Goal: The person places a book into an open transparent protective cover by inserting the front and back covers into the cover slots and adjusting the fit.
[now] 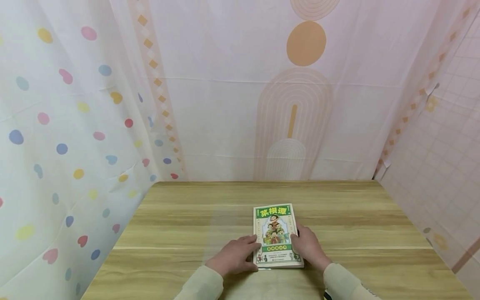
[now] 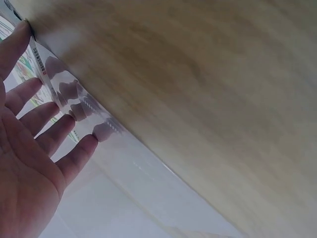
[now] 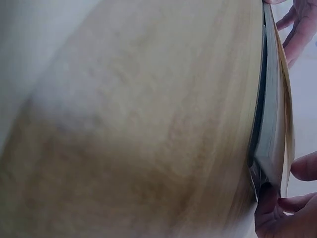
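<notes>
Two bare hands flank one book: the left hand lies along its left edge, with fingers spread and nearly straight and their tips at the edge, while the right hand pinches the right edge between the thumb, laid over the front cover, and fingers partly hidden at the side. The book sits right of centre on the near half of the wood-grained counter, cover up, its top pointing away from the person; the cover has large yellow characters on a green banner and a drawn group of figures, and the right wrist view shows the page edges side on, though whether the book is lifted slightly I cannot tell. Beside the left fingertips is a clear film, shiny enough to mirror them, its straight edge running out over the wood; whether it passes under or around the book is not clear. Both forearms wear pale sleeves. Beyond the counter hang printed cloths: a left cloth with coloured dots and hearts, a back cloth with arches and an orange disc, and a right cloth with a faint grid
</notes>
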Tool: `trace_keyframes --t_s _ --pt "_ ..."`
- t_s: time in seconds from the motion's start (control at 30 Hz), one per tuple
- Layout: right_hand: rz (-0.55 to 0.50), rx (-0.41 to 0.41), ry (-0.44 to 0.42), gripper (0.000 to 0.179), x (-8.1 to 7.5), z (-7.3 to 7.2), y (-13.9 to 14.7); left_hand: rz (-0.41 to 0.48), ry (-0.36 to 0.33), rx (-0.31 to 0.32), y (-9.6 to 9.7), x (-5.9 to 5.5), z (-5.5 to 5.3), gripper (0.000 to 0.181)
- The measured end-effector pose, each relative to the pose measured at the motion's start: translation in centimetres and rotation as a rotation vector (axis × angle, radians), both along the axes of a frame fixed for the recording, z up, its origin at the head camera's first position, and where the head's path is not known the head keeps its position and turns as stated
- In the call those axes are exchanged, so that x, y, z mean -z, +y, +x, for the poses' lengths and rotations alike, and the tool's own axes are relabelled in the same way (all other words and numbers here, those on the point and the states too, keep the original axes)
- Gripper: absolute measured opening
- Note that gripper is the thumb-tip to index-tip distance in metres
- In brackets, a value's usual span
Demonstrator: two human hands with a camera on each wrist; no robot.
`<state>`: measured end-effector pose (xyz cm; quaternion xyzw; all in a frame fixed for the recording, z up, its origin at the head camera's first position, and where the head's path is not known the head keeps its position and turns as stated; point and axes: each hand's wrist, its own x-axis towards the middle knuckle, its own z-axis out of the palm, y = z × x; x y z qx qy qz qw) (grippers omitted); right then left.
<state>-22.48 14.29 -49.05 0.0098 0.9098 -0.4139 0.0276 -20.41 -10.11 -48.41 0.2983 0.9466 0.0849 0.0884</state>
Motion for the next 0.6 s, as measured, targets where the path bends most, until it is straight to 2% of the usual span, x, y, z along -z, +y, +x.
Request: trace_keyframes --t_s 0.1,0.37,0.6 --pt "0.008 0.005 -0.002 0.05 -0.04 0.06 -0.17 -0.006 0.016 0.011 0.02 -0.04 -0.02 0.063" --pt "0.113 0.027 0.025 0.056 -0.2 0.32 -0.29 -0.001 0.039 0.014 0.19 -0.14 -0.03 0.06" --pt "0.113 0.041 0.025 0.055 0.19 0.29 -0.17 -0.025 0.081 0.041 0.21 -0.04 -0.15 0.06"
